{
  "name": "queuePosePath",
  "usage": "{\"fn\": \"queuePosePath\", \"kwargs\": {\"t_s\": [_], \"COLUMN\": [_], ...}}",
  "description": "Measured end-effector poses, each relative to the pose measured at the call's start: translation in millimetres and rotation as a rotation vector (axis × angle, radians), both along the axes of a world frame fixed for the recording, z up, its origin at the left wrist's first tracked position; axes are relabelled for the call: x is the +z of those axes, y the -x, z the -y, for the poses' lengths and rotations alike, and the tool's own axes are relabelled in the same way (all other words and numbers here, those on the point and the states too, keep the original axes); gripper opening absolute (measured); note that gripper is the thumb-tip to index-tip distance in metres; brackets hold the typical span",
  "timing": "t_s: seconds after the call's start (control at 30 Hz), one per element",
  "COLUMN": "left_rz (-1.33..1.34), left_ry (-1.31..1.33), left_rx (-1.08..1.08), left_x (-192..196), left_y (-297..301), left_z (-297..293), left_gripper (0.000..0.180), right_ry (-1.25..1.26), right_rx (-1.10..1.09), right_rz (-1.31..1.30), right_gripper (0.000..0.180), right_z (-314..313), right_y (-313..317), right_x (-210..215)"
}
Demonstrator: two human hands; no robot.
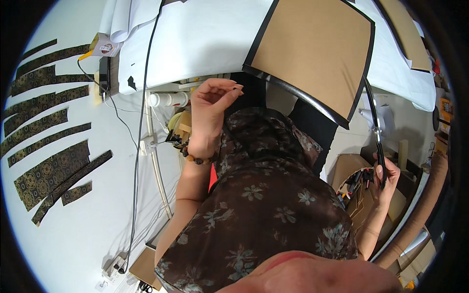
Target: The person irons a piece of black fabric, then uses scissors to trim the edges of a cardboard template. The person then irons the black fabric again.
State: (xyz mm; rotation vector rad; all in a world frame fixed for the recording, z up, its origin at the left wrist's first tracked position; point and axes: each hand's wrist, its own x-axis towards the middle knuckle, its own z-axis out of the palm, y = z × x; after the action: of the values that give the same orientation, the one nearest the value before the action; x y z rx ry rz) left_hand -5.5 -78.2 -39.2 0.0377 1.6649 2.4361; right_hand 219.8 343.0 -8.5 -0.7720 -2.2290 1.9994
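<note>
At far left I note dark patterned fabric strips [49, 161] laid flat on the white table [93, 229], well apart from both hands. A black cable [139, 146] runs down the table beside them.

The left hand [207, 115] is raised near the table edge, fingers curled loosely together with the fingertips [238, 88] close to the thumb; I cannot tell whether it pinches anything. A beaded bracelet [195, 158] sits at the wrist.

Centre right, a tan board with black fabric border [312, 53] lies tilted over the table edge. I judge the board stiff and light, its border soft; it is best gripped at a bound edge.

At right, the right hand [386, 178] is closed around the handles of long scissors [375, 132], blades pointing up beside the board's right edge. I judge them rigid, sharp and moderately heavy; hold at the handles only. A box of tools [354, 183] sits just beside that hand.
</note>
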Motion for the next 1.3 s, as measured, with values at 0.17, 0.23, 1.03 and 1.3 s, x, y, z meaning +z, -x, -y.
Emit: {"fn": "queuePosePath", "kwargs": {"t_s": [0.17, 0.23, 1.03, 1.3], "left_rz": [0.003, 0.039, 0.657, 0.637], "left_ry": [0.001, 0.189, -0.177, -0.231], "left_rx": [0.099, 0.184, -0.85, -0.696], "left_x": [-11.1, -24.1, -51.6, -59.8], "left_y": [-4.0, -7.3, -52.7, -62.5], "left_z": [20.3, 44.3, -185.4, -201.4], "left_gripper": [0.012, 0.006, 0.031, 0.019], "right_ry": [0.006, 0.0, -0.102, -0.17], "right_rx": [0.058, 0.06, -0.287, -0.32], "right_rz": [0.024, 0.01, -0.153, -0.213], "right_gripper": [0.048, 0.046, 0.04, 0.036], "right_z": [3.5, -0.6, 75.2, 88.7], "right_y": [10.5, 5.9, 59.0, 68.4], "right_x": [11.8, 10.3, -54.3, -56.7]}}
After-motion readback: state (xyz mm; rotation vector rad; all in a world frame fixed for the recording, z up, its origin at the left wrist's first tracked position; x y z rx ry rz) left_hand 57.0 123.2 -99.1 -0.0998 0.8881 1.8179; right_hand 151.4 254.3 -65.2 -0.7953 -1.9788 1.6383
